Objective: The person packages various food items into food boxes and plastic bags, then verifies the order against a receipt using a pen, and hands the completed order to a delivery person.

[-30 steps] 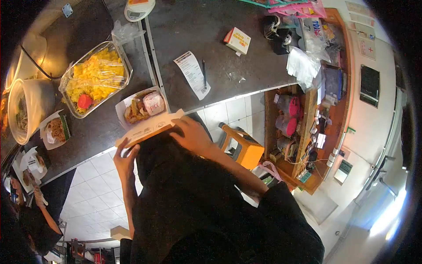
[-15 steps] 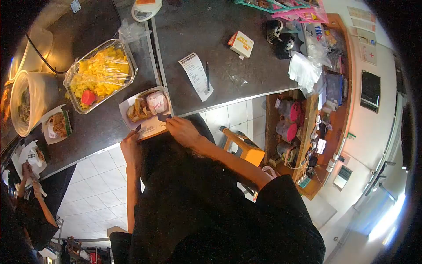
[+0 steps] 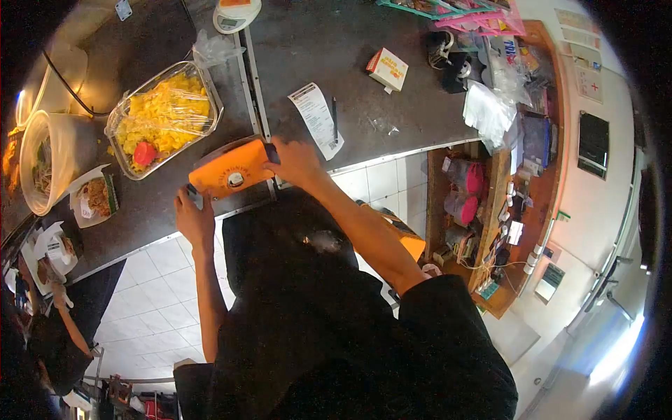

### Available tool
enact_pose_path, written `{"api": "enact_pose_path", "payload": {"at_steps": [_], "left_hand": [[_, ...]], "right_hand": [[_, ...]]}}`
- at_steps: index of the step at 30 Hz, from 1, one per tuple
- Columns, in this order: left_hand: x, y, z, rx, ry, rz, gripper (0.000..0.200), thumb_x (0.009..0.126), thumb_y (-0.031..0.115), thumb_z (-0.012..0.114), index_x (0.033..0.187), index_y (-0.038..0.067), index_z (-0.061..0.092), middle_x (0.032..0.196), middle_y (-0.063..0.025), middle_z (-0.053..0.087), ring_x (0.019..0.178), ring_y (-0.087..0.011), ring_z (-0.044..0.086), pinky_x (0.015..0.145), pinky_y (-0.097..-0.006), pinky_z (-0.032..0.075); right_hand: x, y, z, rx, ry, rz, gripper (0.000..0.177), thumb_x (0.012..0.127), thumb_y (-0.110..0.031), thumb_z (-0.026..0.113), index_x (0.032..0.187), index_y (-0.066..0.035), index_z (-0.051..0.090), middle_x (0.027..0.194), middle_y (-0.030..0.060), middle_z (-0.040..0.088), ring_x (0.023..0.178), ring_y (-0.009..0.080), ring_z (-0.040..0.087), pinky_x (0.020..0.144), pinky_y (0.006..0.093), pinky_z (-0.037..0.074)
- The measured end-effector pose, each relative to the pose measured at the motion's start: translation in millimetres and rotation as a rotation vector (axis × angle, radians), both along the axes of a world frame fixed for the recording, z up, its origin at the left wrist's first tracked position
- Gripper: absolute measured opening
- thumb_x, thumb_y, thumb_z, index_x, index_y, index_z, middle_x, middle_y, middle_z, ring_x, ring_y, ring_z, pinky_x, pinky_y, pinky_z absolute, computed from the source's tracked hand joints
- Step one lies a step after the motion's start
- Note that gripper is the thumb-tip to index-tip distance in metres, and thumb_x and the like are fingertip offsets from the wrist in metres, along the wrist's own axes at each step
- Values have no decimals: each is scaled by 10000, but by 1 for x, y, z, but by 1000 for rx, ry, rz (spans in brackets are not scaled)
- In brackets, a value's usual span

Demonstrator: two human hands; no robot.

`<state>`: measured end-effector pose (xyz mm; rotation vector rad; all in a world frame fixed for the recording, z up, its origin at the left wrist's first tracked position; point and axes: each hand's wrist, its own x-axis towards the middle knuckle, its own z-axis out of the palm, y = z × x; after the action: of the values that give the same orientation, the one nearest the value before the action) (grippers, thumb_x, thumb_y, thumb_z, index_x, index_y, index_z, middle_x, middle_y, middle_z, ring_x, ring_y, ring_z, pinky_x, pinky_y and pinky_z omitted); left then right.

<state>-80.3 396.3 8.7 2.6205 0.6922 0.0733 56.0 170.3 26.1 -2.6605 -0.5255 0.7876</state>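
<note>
An orange printed lid covers most of the food box (image 3: 234, 170) at the counter's front edge, and the food inside is hidden. My left hand (image 3: 194, 215) is closed on the box's near left corner, beside a small dark flap. On the right end of the box, my right hand (image 3: 295, 162) grips the edge near another dark flap. Behind the box stands a foil tray (image 3: 164, 115) of yellow food under clear film, with a red lid (image 3: 143, 153) in it.
A receipt (image 3: 316, 119) and a pen (image 3: 334, 119) lie behind the box to the right. A small printed box (image 3: 387, 69), a white scale (image 3: 236, 17), a plastic tub (image 3: 47, 164) and an open food box (image 3: 94, 198) stand around. A co-worker's hand (image 3: 61, 297) shows far left.
The box's lid has swung up and over the food, showing its orange outside. Both hands have moved with it, the left one to the left and the right one slightly up.
</note>
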Motion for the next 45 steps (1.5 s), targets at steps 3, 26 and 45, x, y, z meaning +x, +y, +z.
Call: {"api": "enact_pose_path", "payload": {"at_steps": [3,26,45], "left_hand": [[11,6,-14,-84,185,93,495,822,360,695,1178,73,507,1067,-185,601,939,-368,619,762,-471,485],[13,10,-31,-477,172,127,590,845,216,650,1347,14,416,1058,-247,648,984,-342,653,822,-401,509],[-8,31,-35,-941,240,327,443,884,171,565,1284,2,474,1067,-148,650,914,-216,637,774,-315,498]], "right_hand": [[-5,1,-25,23,56,-87,568,807,-487,654,1160,-77,480,846,261,635,830,438,632,727,515,491],[-31,5,-37,258,186,-283,691,870,-358,604,1405,-87,260,920,349,595,914,488,589,817,548,468],[-40,25,-60,365,217,-227,639,871,-367,614,1325,-49,295,872,364,592,897,530,583,775,551,477]]}}
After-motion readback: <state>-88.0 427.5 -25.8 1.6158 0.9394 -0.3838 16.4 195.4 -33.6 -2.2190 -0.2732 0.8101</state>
